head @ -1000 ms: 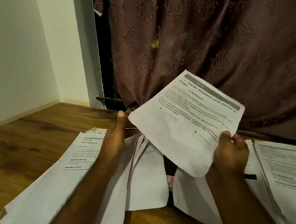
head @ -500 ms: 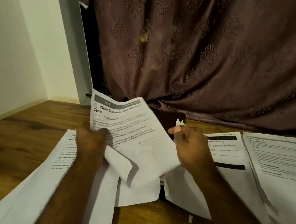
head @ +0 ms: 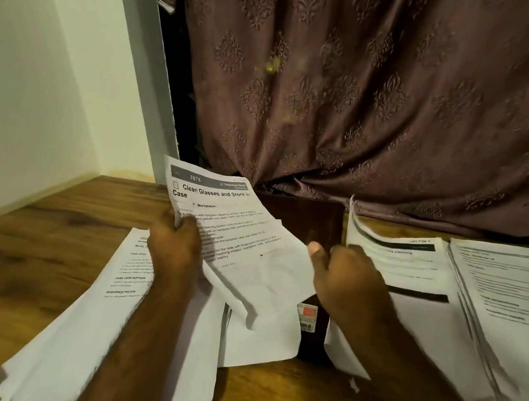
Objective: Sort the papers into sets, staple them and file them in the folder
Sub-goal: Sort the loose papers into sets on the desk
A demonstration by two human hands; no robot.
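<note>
I see a brown curtain (head: pixel 393 99) behind a wooden worktop (head: pixel 3 263) spread with papers (head: pixel 496 323). My left hand (head: pixel 176 245) grips a printed sheet (head: pixel 248 249); my right hand (head: pixel 344 275), fingers curled, seems to pinch a page corner.

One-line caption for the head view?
Left hand grips the "Clean Glasses" sheet over paper stacks; right hand curled beside it.

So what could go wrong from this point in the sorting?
The left hand crumples the "Clean Glasses" sheet at one edge, so it may crease or tear. The right hand lifts pages from the right pile; sets could get mixed. The loose left stack overhangs the table's near edge and may slide off.
</note>
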